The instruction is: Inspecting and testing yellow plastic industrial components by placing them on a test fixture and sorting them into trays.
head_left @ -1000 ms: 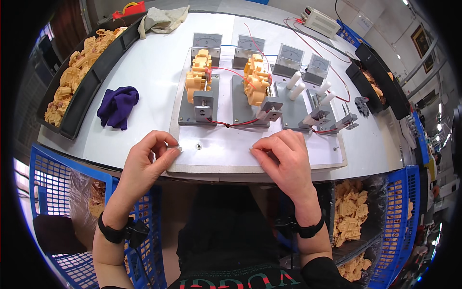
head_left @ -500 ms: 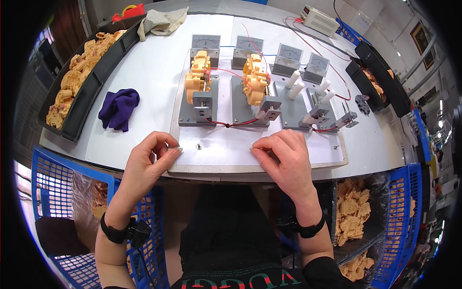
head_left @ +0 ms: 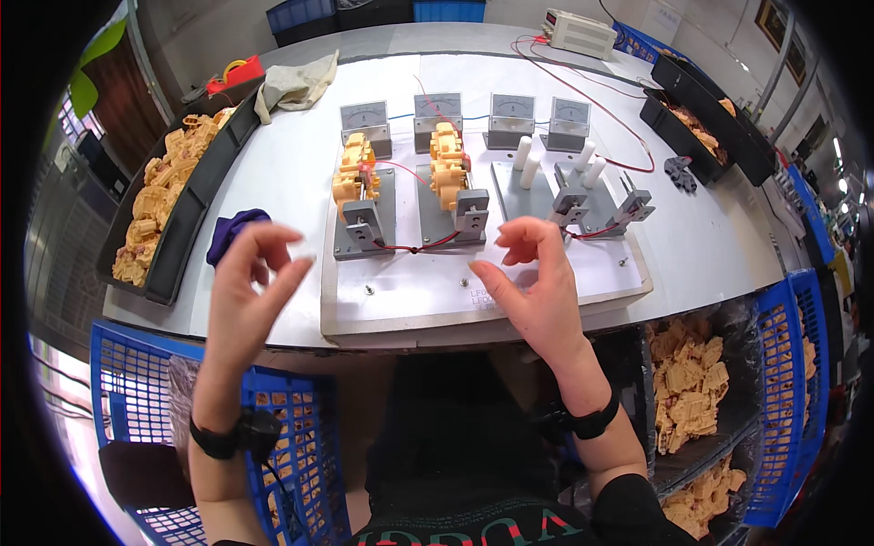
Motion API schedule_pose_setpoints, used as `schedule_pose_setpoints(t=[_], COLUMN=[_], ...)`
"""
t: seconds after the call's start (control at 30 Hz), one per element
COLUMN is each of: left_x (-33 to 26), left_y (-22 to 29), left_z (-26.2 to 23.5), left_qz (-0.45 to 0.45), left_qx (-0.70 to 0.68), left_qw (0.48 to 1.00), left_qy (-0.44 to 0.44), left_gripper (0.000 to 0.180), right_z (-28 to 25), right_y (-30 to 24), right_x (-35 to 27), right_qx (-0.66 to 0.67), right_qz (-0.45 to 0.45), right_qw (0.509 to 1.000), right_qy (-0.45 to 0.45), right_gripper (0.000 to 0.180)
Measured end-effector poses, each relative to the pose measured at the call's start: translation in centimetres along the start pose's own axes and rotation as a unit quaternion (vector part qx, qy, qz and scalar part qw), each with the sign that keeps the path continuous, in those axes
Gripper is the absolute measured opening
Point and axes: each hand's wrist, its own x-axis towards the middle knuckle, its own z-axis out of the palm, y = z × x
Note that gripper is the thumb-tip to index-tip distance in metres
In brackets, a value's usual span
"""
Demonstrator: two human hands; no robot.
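Note:
My left hand (head_left: 257,284) hovers over the left end of a white board (head_left: 410,317), thumb and fingers apart, holding nothing. Above the board's front right part is my right hand (head_left: 539,287), its thumb and fingers also spread and bare. Between and beyond them, two yellow plastic gear housings (head_left: 356,178) (head_left: 449,169) sit on grey metal fixtures with clamp blocks (head_left: 471,211). A red and black wire (head_left: 415,248) joins these blocks. Two fixtures on the right bear white upright pegs (head_left: 530,170) and no housing. Analog panel meters (head_left: 512,116) stand in a row behind.
A long black tray (head_left: 202,218) of yellow parts lies left, beside a purple cloth (head_left: 228,235). Further back are a grey cloth (head_left: 296,86) and a power supply (head_left: 580,35) with red leads. Black bins (head_left: 678,136) stand right. Blue crates (head_left: 790,400) flank me below the table edge.
Both hands have lifted off the board's front edge and their fingers have opened. The left hand moved slightly left. The whole view has shifted and turned a little.

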Motion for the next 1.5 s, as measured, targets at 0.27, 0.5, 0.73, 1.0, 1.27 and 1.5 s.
schedule_pose_setpoints(t=[0.27, 0.5, 0.73, 1.0, 1.27, 1.5], left_x=[9.5, 13.6, 14.1, 2.3, -1.4, -2.0], left_y=[8.4, 8.2, 12.7, 16.6, 14.7, 6.6], left_z=[4.0, 9.6, 6.3, 7.0, 6.7, 2.8], left_qz=[0.318, 0.409, 0.464, 0.211, 0.14, 0.049], left_qx=[0.234, 0.47, 0.411, -0.004, -0.001, -0.038], left_qw=[0.916, 0.76, 0.782, 0.933, 0.951, 0.988], left_qy=[-0.075, -0.185, -0.068, -0.292, -0.274, -0.139], left_gripper=[0.052, 0.052, 0.04, 0.045, 0.084, 0.069], right_z=[1.5, 0.7, 0.6, -4.3, -21.8, -52.3], right_y=[-0.5, -0.6, 1.0, -2.3, 1.0, 6.1], right_x=[1.2, 1.0, 0.8, -3.6, -10.5, -12.3], right_qx=[0.044, 0.14, 0.168, 0.12, 0.109, 0.003], right_qz=[-0.003, -0.005, -0.033, -0.168, 0.326, 0.106], right_qw=[0.999, 0.99, 0.985, 0.974, 0.902, 0.848], right_qy=[0.012, -0.025, -0.003, 0.091, 0.262, 0.519], right_gripper=[0.049, 0.031, 0.037, 0.078, 0.039, 0.032])
